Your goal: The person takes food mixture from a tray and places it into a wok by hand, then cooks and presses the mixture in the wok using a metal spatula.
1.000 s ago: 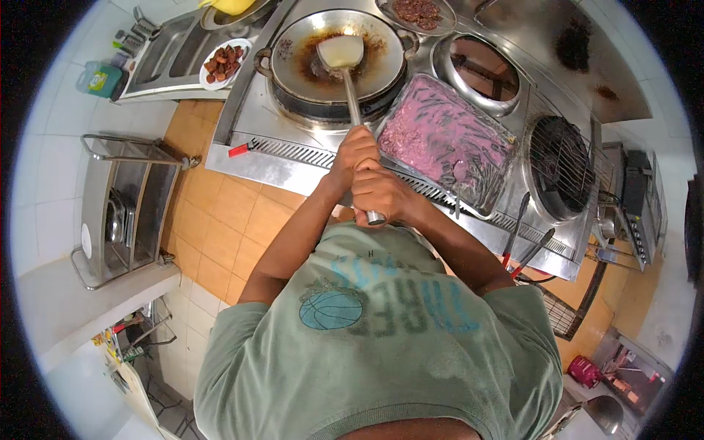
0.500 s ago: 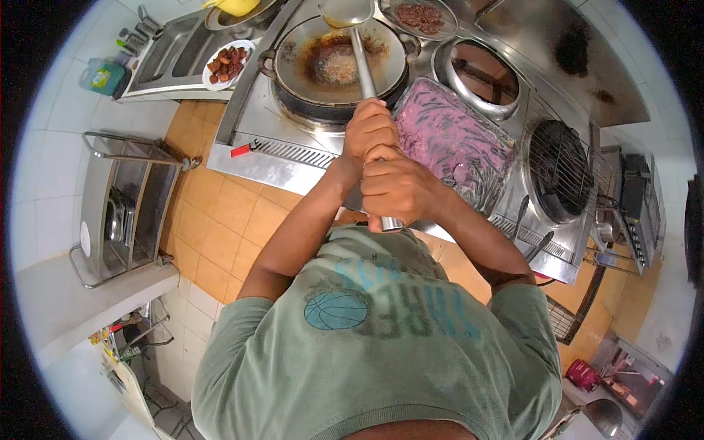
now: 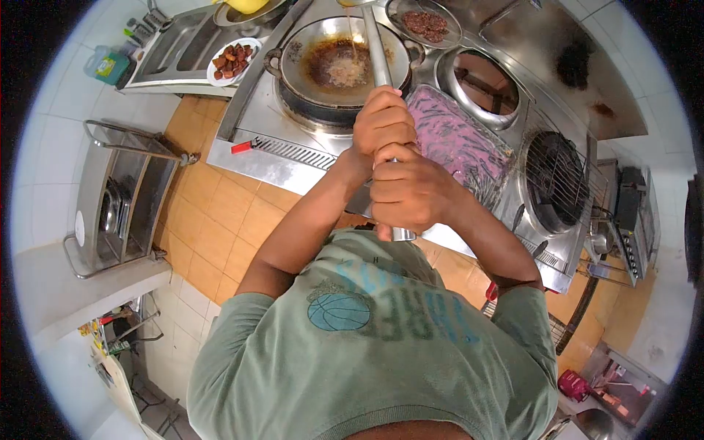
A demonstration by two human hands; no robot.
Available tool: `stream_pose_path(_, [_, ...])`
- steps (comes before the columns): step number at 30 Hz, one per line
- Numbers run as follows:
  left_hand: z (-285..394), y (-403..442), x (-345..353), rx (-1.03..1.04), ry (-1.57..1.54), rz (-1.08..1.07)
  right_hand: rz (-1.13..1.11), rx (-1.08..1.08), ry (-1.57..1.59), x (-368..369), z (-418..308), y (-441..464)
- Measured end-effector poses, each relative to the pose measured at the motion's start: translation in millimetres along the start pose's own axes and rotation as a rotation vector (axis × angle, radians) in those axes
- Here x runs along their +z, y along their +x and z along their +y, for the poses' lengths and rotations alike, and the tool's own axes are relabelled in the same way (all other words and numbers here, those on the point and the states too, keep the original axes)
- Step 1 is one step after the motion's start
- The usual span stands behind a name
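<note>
Both hands are wrapped round the metal handle of a ladle (image 3: 377,55). My left hand (image 3: 385,126) grips higher on the handle or my right hand does; the upper hand joins the arm on the left of the view, so it is my left. My right hand (image 3: 412,192) closes round the lower end, just below it. The ladle's head is mostly cut off by the top edge, and a thin brown stream falls from there into the wok (image 3: 299,73), where brown liquid (image 3: 337,66) bubbles. Beside the wok lies a tray of pinkish food (image 3: 458,139), partly behind my hands.
A plate of browned chunks (image 3: 233,62) stands by the sink (image 3: 165,55) at upper left. A strainer of dark pieces (image 3: 425,26), a round pot (image 3: 484,84) and a grate-covered burner (image 3: 557,183) are on the stove. A metal trolley (image 3: 139,194) stands at left.
The ladle has risen out of the wok and moved away toward the top edge. Both hands have shifted right with its handle, and a stream now falls into the wok.
</note>
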State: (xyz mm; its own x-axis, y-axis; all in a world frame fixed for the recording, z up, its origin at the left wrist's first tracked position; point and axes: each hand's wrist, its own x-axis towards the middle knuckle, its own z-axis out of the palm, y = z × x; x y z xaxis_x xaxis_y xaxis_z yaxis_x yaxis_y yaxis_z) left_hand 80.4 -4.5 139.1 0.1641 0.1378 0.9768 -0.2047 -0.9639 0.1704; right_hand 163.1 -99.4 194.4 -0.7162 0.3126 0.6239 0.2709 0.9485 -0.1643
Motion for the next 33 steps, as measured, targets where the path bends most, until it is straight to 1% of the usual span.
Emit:
stream_pose_path(4, [4,11,-2,0.009,-0.007,0.022,-0.001,-0.019,-0.013,-6,-3,6])
stream_pose_path(7, [6,17,-5,0.024,-0.016,0.030,-0.067,-0.034,-0.046,-13,-6,11])
stream_pose_path(10, [9,21,-7,0.029,-0.002,0.039,-0.024,-0.068,-0.063,-12,-8,15])
stream_pose_path(13, [13,24,-10,0.032,0.006,0.049,-0.126,-0.052,-0.115,-18,-12,17])
stream_pose_path(16, [15,23,-11,0.035,0.013,0.057,-0.133,-0.048,-0.101,-18,-14,20])
stream_pose_path(19, [19,18,-13,0.024,0.009,0.043,-0.066,-0.041,-0.047,-11,-16,19])
stream_pose_path(23, [20,11,-12,0.010,0.027,0.062,-0.075,-0.027,-0.024,-4,-17,16])
stream_pose_path(28, [23,-15,-12,-0.062,0.029,0.021,-0.051,0.042,0.024,10,-21,8])
stream_pose_path(31, [19,-38,-14,-0.100,-0.008,-0.031,0.020,0.070,0.094,28,-16,-4])
stream_pose_path(33, [18,-53,-17,-0.156,-0.054,-0.086,0.105,0.148,0.130,45,-15,-13])
